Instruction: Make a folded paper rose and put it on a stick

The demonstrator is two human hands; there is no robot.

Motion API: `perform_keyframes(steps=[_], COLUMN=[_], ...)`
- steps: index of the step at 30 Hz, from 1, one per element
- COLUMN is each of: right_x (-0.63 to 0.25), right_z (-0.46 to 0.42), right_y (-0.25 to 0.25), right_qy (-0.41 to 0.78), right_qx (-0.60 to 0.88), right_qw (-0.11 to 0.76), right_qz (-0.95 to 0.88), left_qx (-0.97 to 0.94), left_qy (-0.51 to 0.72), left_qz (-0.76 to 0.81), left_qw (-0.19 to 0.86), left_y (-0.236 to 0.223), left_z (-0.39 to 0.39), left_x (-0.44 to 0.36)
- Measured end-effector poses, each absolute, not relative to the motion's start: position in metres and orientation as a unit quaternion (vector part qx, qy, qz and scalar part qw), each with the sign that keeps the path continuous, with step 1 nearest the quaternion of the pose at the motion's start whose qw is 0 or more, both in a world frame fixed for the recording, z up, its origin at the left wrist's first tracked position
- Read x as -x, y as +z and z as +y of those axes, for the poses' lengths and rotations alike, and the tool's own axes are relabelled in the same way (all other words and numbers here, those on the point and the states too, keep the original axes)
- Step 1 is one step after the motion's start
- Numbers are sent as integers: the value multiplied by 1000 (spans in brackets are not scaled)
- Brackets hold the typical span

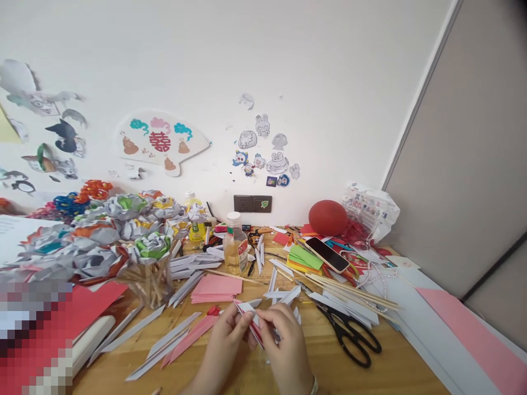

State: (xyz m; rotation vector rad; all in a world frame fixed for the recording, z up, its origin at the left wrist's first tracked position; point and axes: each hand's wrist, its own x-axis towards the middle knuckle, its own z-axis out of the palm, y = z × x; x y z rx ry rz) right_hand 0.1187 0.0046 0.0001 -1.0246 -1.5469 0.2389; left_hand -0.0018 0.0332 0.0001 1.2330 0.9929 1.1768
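My left hand point(229, 333) and my right hand point(284, 337) meet at the front middle of the wooden table, both pinching one folded piece of paper point(248, 308). The paper is white with a dark pink side showing along its lower edge; my fingers cover part of it. Just behind my left hand lies a stack of pink paper squares point(217, 287), and a small red scrap point(213, 311) is beside that hand. Folded white strips point(175, 333) and pink strips point(191, 337) are spread to the left. Black-handled scissors point(349, 334) rest to the right of my right hand.
A bottle of yellowish liquid point(235, 249) stands behind the pink stack. Paper flowers point(99, 236) crowd the left, some on sticks in a clear container point(150, 285). To the right are a phone point(326, 254), wooden sticks point(354, 291), green paper point(305, 257) and a red balloon point(328, 218).
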Motion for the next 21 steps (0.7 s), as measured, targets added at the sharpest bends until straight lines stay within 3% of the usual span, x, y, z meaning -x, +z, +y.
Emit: perform_keyframes(steps=[5,15,21], right_x=[-119,-115,-119], right_z=[0,-3,1], right_y=[3,-1,4], right_qy=[27,6,74], right_qx=[443,415,410], right_qw=[584,552,536], right_qz=[-680,-723,-735], left_qx=[-515,-489,-443], left_qy=[492,492,499], left_qz=[403,405,403], left_qw=[575,596,626], left_y=[0,6,9], left_z=[31,29,27], left_x=[1,-1,-4])
